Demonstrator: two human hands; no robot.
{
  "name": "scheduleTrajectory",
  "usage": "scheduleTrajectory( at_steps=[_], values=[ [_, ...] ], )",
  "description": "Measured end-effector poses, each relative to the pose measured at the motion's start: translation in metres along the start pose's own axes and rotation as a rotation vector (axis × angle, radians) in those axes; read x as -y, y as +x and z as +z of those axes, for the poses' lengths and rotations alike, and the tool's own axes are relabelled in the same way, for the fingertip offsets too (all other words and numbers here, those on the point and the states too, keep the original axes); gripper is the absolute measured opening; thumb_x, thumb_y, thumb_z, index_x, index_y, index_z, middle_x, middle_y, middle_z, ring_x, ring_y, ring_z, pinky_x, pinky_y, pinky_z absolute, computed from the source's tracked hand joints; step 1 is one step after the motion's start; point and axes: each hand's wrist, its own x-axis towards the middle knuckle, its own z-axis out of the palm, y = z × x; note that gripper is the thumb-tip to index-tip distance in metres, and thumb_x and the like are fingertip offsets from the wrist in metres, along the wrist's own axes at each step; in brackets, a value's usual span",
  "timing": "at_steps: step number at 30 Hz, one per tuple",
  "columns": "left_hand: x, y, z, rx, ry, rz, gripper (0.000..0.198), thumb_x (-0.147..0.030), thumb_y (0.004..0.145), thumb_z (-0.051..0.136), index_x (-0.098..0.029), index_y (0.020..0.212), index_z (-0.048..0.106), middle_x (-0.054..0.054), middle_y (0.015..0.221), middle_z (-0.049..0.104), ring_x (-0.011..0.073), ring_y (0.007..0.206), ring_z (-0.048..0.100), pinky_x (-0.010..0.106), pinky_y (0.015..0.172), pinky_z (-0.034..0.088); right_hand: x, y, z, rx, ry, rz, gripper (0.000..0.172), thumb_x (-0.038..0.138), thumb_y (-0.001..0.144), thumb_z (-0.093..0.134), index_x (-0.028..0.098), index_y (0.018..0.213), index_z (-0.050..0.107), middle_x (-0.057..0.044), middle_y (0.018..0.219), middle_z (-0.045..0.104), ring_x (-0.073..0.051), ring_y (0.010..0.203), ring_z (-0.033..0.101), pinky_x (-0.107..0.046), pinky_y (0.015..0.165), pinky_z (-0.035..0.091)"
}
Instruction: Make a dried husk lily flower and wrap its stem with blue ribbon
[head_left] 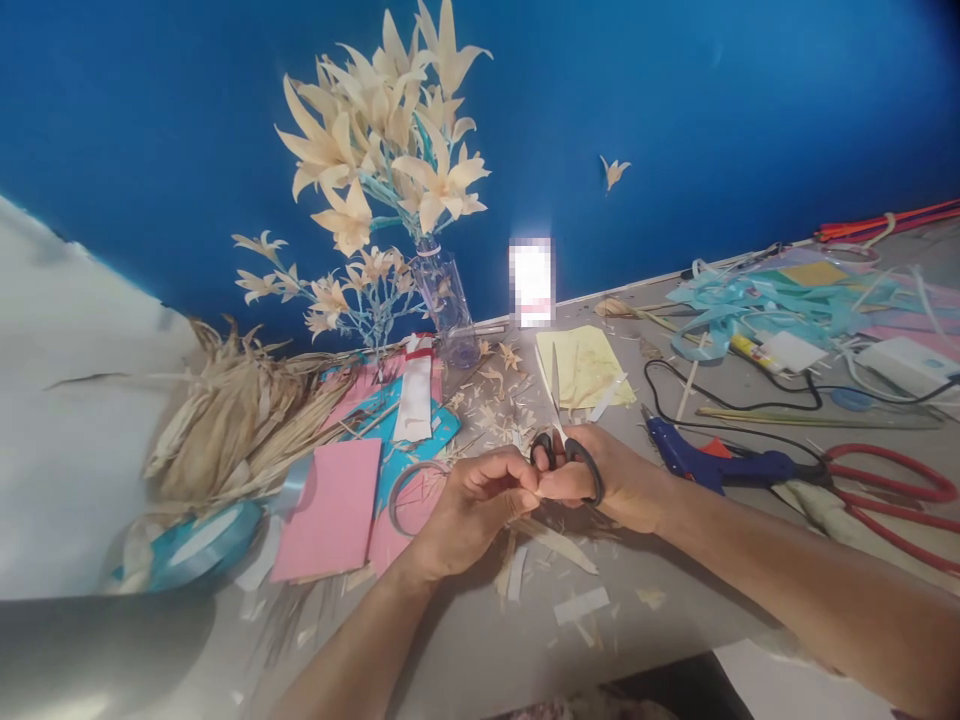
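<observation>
From my end, near the middle of the table's [652, 625] near edge, the left hand [487, 490] is pinched closed on a tiny pale sliver [537, 493], mostly hidden by fingers, and a loosened pinch could lose it. The right hand [611, 475] curls closed through the scissors [558, 432], blades toward the far edge; turning them carelessly could nick any of 2 hands' fingertips, and I can't judge the blades' gap. Toward the right edge, the glue gun [694, 455] could burn a straying wrist if hot, which I can't tell.

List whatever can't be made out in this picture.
Pale piece at the left hand's fingertips: head view, full shape hidden by the hands.
Bright block by the blue wall: head view, contents lost to pixelation.
Red handles: head view, lower one cut off by the right edge.
</observation>
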Motion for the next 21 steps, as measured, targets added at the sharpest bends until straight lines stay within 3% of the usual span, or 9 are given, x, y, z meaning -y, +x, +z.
scheduleTrajectory(
  at_steps=[3,6,12,16,18,21],
  values=[
    [-0.002,0.0,-0.001,-0.016,-0.097,-0.04,0.018,-0.031,0.078,0.081,-0.017,0.074,0.07,0.002,0.069,0.058,0.013,0.064,0.051,0.025,0.064,0.041,-0.001,0.001,-0.006,0.111,0.082,-0.04,0.029,0.035,0.063,0.081,0.018,0.077,0.062,0.007,0.057,0.046,-0.008,0.05,0.033,-0.024,0.049,0.022],
    [-0.003,0.001,0.0,-0.057,-0.153,-0.107,0.023,-0.034,0.076,0.082,-0.016,0.073,0.068,0.001,0.063,0.059,0.0123,0.059,0.051,0.025,0.06,0.04,0.003,0.0,-0.006,0.116,0.036,-0.093,0.037,0.042,0.064,0.083,0.018,0.084,0.062,0.005,0.063,0.051,-0.009,0.054,0.037,-0.024,0.051,0.025],
    [-0.001,0.0,-0.001,-0.001,-0.111,-0.089,0.022,-0.033,0.077,0.082,-0.016,0.072,0.069,0.002,0.067,0.059,0.0133,0.064,0.052,0.025,0.063,0.04,0.005,-0.003,0.001,-0.033,-0.185,-0.051,0.018,0.026,0.061,0.075,0.019,0.069,0.06,0.006,0.059,0.05,-0.01,0.056,0.039,-0.024,0.052,0.026],
    [-0.003,-0.002,0.0,0.048,-0.127,-0.076,0.016,-0.029,0.077,0.081,-0.017,0.073,0.071,0.003,0.071,0.061,0.0146,0.066,0.054,0.027,0.066,0.042,0.001,0.0,-0.001,0.083,0.024,-0.037,0.023,0.028,0.058,0.076,0.019,0.067,0.057,0.006,0.058,0.047,-0.009,0.052,0.034,-0.024,0.051,0.024],
    [-0.006,-0.003,0.002,-0.043,-0.08,0.005,0.014,-0.028,0.078,0.08,-0.019,0.073,0.072,0.003,0.071,0.062,0.0153,0.065,0.055,0.028,0.065,0.042,0.001,0.002,-0.005,0.096,0.147,-0.068,0.029,0.035,0.061,0.08,0.019,0.069,0.057,0.006,0.059,0.045,-0.008,0.05,0.032,-0.025,0.051,0.023],
    [-0.009,-0.004,0.005,-0.266,0.171,0.241,0.009,-0.022,0.081,0.076,-0.022,0.073,0.074,0.004,0.071,0.064,0.0176,0.069,0.057,0.03,0.068,0.042,0.005,0.005,-0.011,-0.01,0.257,-0.123,0.039,0.047,0.067,0.082,0.018,0.069,0.057,0.005,0.062,0.045,-0.006,0.05,0.027,-0.024,0.049,0.02]
  ],
)
